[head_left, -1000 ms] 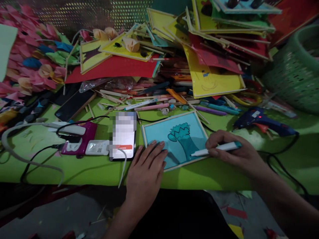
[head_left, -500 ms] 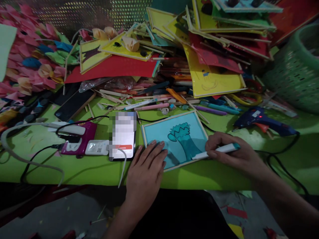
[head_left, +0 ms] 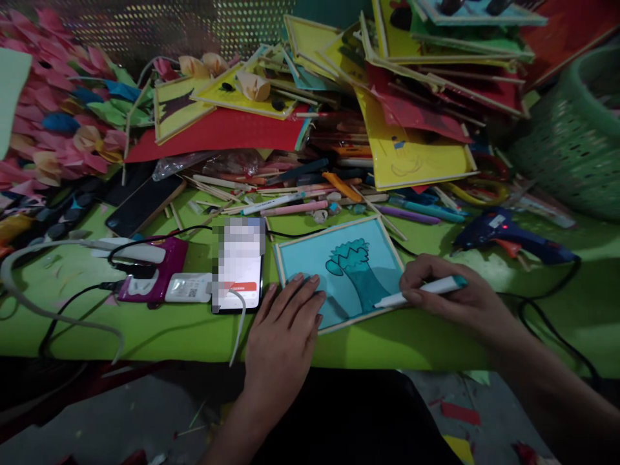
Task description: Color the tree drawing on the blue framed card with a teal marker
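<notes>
A blue card framed with thin wooden sticks lies on the green tabletop. On it is a teal drawing with a ruffled top and a wide stem. My left hand rests flat on the card's lower left corner, fingers stretched out, holding nothing. My right hand grips a white marker with a teal end, its tip at the lower part of the stem. The hand's side is at the card's right edge.
A lit phone and a magenta power strip with cables lie left. A blue glue gun is right, near a green basket. Behind are pens, sticks, stacked framed cards and pink paper flowers.
The marker tip has shifted very slightly on the stem, with my right hand moving a little. My left hand and the card have stayed in place.
</notes>
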`<state>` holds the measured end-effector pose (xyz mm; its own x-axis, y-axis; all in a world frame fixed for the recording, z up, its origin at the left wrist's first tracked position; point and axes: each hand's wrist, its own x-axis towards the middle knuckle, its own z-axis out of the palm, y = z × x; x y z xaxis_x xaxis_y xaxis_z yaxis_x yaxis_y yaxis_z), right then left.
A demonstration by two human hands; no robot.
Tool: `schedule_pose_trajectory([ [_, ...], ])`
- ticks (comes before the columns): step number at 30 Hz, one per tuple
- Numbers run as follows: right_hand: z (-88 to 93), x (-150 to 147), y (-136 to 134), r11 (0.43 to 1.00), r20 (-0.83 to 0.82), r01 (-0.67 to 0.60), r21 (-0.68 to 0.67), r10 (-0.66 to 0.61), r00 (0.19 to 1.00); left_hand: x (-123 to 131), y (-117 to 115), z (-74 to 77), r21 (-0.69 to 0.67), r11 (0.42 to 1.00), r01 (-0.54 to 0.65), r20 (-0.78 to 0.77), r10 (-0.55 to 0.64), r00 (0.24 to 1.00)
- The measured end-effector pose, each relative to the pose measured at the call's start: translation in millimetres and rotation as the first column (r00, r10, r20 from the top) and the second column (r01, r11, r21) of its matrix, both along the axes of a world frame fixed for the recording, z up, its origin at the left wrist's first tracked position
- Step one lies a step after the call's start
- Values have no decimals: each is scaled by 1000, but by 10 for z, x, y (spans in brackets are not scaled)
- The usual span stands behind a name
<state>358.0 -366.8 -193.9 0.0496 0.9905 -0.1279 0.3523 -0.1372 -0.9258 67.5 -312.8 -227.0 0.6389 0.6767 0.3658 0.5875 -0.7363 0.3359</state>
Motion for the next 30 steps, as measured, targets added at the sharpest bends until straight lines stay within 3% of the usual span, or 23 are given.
schedule_pose_trajectory([
  [30, -15, 56, -15, 1000, 11, 27, -11, -27, 1000, 0, 3, -11, 3, 1000, 5, -6, -5, 1000],
])
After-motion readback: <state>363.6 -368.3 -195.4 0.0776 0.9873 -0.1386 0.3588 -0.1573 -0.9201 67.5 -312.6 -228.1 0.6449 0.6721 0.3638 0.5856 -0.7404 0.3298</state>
